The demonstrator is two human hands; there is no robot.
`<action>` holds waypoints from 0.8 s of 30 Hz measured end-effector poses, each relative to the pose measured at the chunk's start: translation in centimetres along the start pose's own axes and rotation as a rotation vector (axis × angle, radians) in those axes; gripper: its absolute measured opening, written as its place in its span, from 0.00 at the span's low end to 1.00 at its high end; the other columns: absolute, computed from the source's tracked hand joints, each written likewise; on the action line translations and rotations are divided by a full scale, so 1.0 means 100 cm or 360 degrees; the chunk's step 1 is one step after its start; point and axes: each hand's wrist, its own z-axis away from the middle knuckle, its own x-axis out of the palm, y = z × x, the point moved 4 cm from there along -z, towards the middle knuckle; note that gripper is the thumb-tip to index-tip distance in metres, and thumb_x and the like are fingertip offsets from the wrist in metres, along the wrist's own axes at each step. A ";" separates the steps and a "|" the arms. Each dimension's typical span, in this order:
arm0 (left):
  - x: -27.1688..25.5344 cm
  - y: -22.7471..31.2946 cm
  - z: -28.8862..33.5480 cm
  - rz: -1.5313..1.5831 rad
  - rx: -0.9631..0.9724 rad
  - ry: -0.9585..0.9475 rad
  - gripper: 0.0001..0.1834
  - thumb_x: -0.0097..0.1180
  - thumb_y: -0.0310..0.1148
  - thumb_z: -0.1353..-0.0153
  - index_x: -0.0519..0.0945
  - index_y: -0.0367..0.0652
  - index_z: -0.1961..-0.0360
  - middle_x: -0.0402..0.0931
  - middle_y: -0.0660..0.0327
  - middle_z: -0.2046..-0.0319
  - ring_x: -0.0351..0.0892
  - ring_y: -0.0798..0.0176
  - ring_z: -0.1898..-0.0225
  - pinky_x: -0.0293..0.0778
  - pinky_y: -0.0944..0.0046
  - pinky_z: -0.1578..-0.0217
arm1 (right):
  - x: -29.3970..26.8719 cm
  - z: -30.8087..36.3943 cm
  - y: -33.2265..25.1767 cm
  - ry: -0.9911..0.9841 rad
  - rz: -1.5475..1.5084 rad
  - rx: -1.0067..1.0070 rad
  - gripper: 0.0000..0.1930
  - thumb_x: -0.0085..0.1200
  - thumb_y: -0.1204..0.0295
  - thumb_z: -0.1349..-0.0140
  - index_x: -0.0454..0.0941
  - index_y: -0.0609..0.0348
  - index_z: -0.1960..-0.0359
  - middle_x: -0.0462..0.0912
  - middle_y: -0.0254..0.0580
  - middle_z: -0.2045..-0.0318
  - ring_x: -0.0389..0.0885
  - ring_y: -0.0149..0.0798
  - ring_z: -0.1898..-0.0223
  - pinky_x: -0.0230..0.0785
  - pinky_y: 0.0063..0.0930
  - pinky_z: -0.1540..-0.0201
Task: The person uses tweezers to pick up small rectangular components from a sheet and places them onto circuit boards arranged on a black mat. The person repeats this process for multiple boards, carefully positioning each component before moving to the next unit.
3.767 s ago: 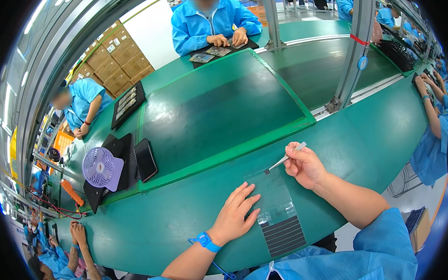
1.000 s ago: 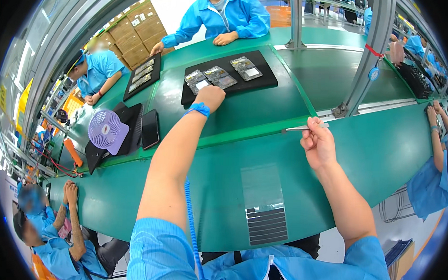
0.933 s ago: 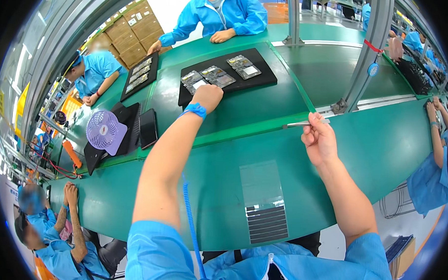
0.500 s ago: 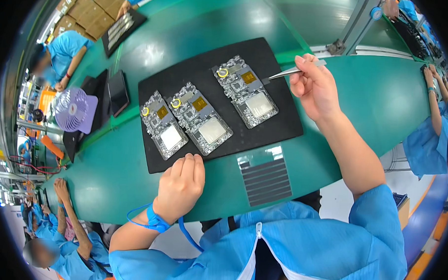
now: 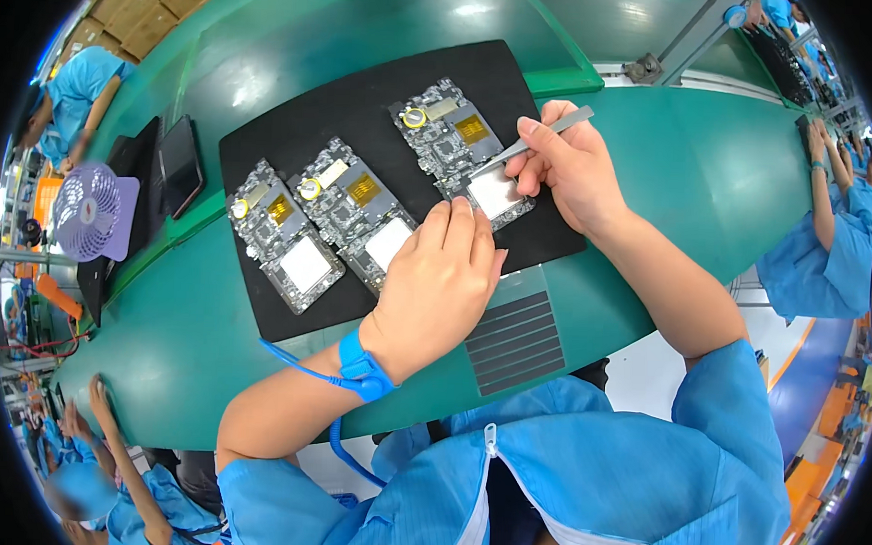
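Three grey circuit boards lie on a black mat [image 5: 365, 107]: a left board [image 5: 276, 224], a middle board [image 5: 347, 207] and a right board [image 5: 450, 138]. Each carries a silver plate, an amber patch and a yellow-rimmed round part. My right hand [image 5: 583, 182] pinches metal tweezers [image 5: 556, 125], their tips at the upper edge of the right board's silver plate. My left hand [image 5: 435, 287] has its fingers stretched forward, side by side, tips at that board's lower left edge, thumb apart. It covers the lower end of the middle board. A blue wrist strap [image 5: 364, 366] circles my left wrist.
A sheet of dark strips [image 5: 515, 343] lies on the green table [image 5: 666, 281] near its front edge. Left of the mat are a dark flat device [image 5: 180, 167] and a purple fan [image 5: 94, 213]. Co-workers in blue sit at left and right.
My left hand has moved right and forward from the mat's front edge to the right board, its fingers unfolding. My right hand brought the tweezers left and down onto that board.
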 end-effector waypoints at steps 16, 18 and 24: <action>0.019 -0.004 0.006 -0.0084 0.0069 0.0007 0.25 0.60 0.33 0.51 0.77 0.33 0.51 0.74 0.47 0.57 0.73 0.48 0.53 0.74 0.60 0.57 | -0.002 -0.008 -0.004 -0.0146 0.0050 0.0088 0.11 0.49 0.68 0.35 0.59 0.56 0.64 0.78 0.51 0.79 0.78 0.33 0.84 0.73 0.23 0.79; 0.018 -0.004 0.006 -0.0099 0.0081 0.0014 0.24 0.60 0.33 0.51 0.77 0.33 0.52 0.74 0.47 0.57 0.73 0.48 0.52 0.74 0.60 0.57 | -0.002 -0.007 -0.006 -0.0127 -0.0003 0.0078 0.10 0.49 0.69 0.34 0.59 0.56 0.64 0.79 0.51 0.80 0.78 0.33 0.85 0.73 0.23 0.79; 0.019 -0.005 0.007 -0.0107 0.0092 0.0008 0.24 0.60 0.33 0.52 0.78 0.32 0.52 0.74 0.48 0.57 0.73 0.49 0.52 0.74 0.60 0.56 | 0.001 -0.005 -0.002 -0.0121 -0.0003 0.0061 0.10 0.48 0.70 0.35 0.58 0.58 0.64 0.79 0.52 0.80 0.78 0.34 0.85 0.71 0.22 0.82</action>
